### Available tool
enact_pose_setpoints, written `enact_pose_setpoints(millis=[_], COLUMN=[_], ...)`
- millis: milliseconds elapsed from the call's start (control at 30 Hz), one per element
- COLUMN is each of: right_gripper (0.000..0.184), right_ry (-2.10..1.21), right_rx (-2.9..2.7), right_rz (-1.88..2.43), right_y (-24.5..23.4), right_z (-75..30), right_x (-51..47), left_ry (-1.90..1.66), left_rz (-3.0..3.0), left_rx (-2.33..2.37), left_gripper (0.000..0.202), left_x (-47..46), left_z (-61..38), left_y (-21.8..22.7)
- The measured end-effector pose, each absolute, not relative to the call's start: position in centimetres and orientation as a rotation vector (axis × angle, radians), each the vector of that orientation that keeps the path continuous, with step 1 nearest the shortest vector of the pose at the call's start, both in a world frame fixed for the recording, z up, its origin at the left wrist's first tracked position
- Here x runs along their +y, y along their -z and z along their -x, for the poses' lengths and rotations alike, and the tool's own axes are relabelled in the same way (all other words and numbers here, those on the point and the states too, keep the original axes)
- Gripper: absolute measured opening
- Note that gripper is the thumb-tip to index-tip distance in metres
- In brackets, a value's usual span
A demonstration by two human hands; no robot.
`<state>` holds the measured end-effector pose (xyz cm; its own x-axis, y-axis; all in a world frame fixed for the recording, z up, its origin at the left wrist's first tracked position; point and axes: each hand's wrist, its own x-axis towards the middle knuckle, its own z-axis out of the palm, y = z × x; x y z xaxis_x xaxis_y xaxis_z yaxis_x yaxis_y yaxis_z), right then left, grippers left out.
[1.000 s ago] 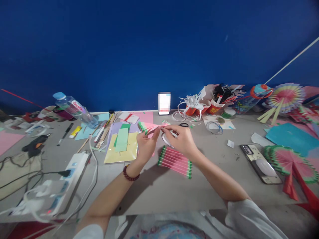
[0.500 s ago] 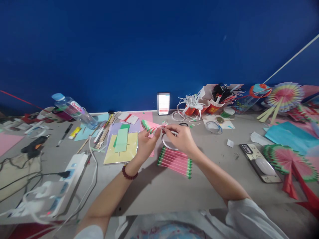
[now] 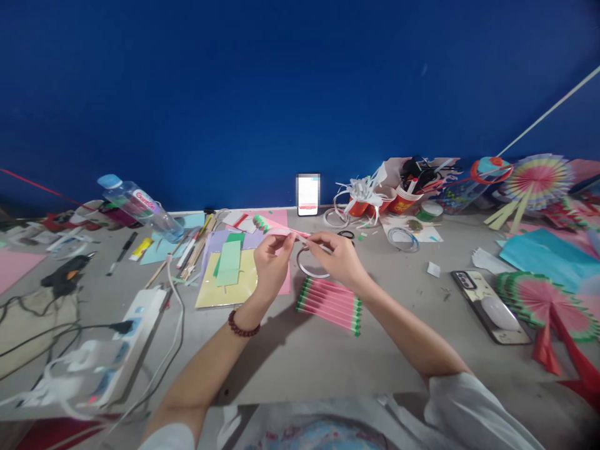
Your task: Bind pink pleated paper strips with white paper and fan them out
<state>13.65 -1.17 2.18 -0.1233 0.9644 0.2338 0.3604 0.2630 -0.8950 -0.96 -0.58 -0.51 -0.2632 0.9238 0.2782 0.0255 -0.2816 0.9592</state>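
Our left hand pinches a pink pleated paper with a green edge between thumb and fingers, raised above the table in front of us. Our right hand is closed in a pinch at the right end of the same piece, near the left fingertips. A pale strip shows between the two pinches, and we cannot tell whether it is part of the pleated paper. We see a dark red bead bracelet around our left wrist.

Just below the fingers we have a white ring, partly hidden by the right hand; we cannot tell whether it hangs or lies flat. Between our forearms a second pleated sheet, pink with green ends, lies on the table. To the left of our left hand, a light green paper rests on a yellow pack.

Farther left we find a white power strip and a clear bottle that leans. Beyond our hands, a lit phone stands upright before the blue wall. To its right, cups hold white strips and dark tools. At far right, a mouse lies on a patterned phone, beside a watermelon-coloured fan with red handles.
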Motion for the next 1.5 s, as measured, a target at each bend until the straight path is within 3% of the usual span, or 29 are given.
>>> enact_pose_setpoints(millis=[567, 833, 1100, 1500], right_gripper=[0.017, 0.018, 0.02, 0.02], right_ry=[-0.752, -0.847, -1.217, -1.159], right_rx=[-1.71, -1.65, -1.506, -1.572], right_rz=[1.334, 1.255, 1.226, 1.208], right_y=[-1.6, -1.9, -2.6, -2.3], right_z=[-13.8, -14.1, -14.8, -14.6], right_x=[-0.7, -0.5, -0.4, -0.5], left_ry=[-1.623, -1.421, -1.305, -1.322], left_rz=[-1.046, -1.157, -1.307, -1.232], left_rx=[1.167, 0.946, 0.924, 0.817], left_gripper=[0.025, 0.03, 0.038, 0.038], left_x=[-0.9, 0.4, 0.6, 0.6], left_z=[0.3, 1.1, 1.9, 2.0], left_y=[0.0, 0.5, 0.5, 0.4])
